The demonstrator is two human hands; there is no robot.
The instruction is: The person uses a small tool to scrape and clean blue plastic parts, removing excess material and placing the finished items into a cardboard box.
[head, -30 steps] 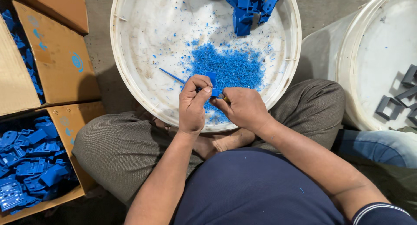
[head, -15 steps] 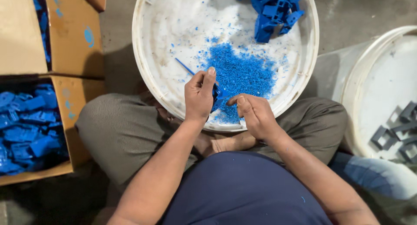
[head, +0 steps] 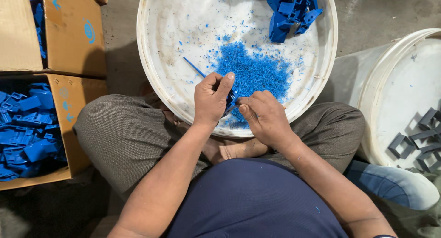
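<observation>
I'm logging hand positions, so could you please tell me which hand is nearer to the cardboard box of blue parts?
Left. The left hand sits over the basin's near rim, on the side of the cardboard box; the right hand lies farther from it.

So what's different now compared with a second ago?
The left hand and right hand, briefly parted half a second ago, meet again on the small blue part over the white basin. The pile of blue shavings, blue parts and cardboard box stayed put.

Basin (head: 161,54) left half bare; shavings (head: 250,72) mid, blue parts (head: 291,10) top.
</observation>
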